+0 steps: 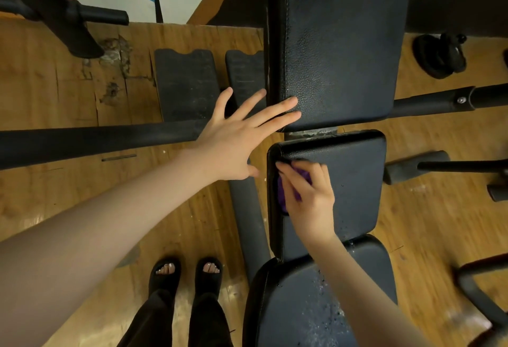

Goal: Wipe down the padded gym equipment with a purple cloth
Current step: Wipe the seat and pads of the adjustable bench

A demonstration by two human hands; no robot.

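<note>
1. Your right hand (308, 198) has its fingers curled over the cloth (283, 195) at the left edge of the middle pad (354, 181); the hand hides most of the cloth
2. Your left hand (236, 140) is spread flat, holding nothing, fingertips on the near left corner of the back pad (341, 52)
3. The seat pad (302, 305) shows droplets and is cut off at the bottom

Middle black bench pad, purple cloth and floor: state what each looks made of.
Middle black bench pad: likely vinyl or faux leather, pebbled grain, slight sheen, stitched edge seam.
Bunched purple cloth: soft fuzzy fabric, perhaps microfibre; mostly hidden under the right hand.
Brown plank floor: wood or wood-look laminate, glossy, cracked and worn in patches.
</note>
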